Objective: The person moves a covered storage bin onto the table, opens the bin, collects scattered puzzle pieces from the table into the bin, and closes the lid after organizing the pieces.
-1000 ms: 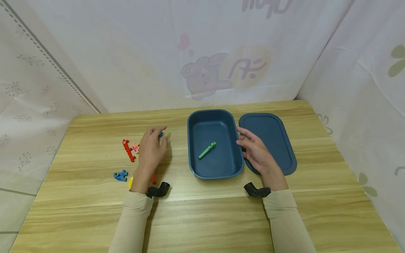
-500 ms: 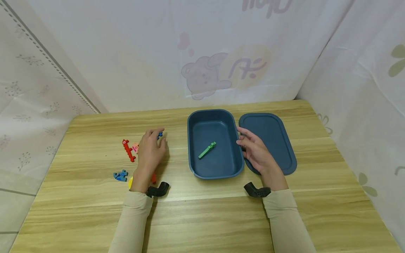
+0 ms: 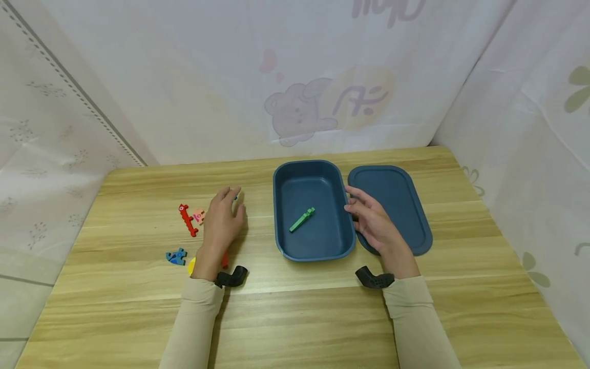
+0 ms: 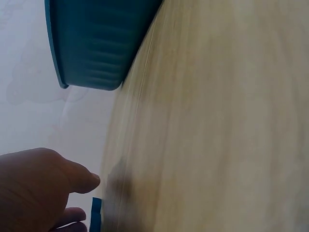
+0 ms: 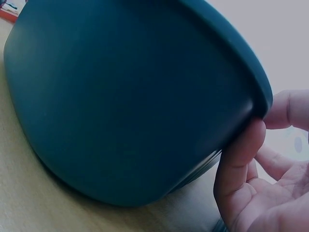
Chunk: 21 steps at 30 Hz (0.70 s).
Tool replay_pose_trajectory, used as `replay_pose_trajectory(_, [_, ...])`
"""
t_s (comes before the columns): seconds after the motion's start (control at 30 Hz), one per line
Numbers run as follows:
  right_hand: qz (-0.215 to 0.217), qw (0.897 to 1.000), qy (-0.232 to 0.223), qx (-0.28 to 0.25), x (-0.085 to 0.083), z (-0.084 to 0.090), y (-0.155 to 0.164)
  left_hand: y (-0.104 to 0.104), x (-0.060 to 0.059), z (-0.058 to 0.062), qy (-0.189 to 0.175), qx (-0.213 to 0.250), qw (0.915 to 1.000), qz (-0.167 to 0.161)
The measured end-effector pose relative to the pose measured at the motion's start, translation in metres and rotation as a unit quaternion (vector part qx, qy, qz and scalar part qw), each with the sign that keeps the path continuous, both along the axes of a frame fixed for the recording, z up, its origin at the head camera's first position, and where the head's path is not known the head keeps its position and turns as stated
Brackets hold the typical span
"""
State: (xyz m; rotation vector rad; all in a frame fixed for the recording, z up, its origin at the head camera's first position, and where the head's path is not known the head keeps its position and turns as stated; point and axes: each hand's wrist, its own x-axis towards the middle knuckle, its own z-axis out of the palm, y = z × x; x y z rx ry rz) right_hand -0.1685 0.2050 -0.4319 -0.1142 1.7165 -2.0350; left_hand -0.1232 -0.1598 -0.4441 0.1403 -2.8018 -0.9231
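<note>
A deep blue plastic box stands on the table with a small green wooden piece inside. My right hand touches the box's right side, with fingertips and thumb at the rim in the right wrist view. My left hand is over the table left of the box, fingers reaching down around a small blue piece. That piece is mostly hidden behind the fingers in the head view. In the left wrist view it appears beside the thumb, and I see no clear grip on it.
A matching blue lid lies right of the box. Around my left hand lie a red piece, a pink piece, a blue animal-shaped piece, a yellow piece and another red piece.
My left hand has shifted slightly and its fingers now cover more of the small blue piece. The right hand and the box have stayed in place.
</note>
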Motion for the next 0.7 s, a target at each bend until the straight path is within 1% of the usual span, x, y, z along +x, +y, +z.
replay_pose_trajectory(0.27, [-0.002,1.000,0.007,0.013,-0.0003,0.0001,-0.0009,-0.0012,-0.0011,-0.0011,-0.013,-0.013,0.9998,-0.007])
replay_pose_trajectory(0.4, [-0.003,1.000,0.007,0.015,-0.0005,0.0004,-0.0008,-0.0006,-0.0012,-0.0005,-0.012,-0.020,0.9997,-0.011])
replay_pose_trajectory(0.7, [-0.003,1.000,0.006,0.013,-0.0002,0.0001,-0.0002,0.0000,-0.0003,-0.0001,-0.012,-0.032,0.9994,-0.010])
